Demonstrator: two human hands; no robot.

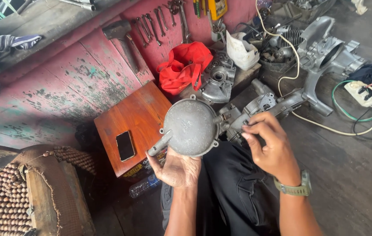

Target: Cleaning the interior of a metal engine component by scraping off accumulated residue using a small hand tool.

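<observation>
From the head view, keep your left hand cupped firmly under the round cover, held above your lap just off the wooden box's right edge, so the casting does not rock while your right hand pinches the small fitting at its side. The cover is dull grey cast metal, domed, rough and pitted, with a stubby spout at its lower left.
</observation>
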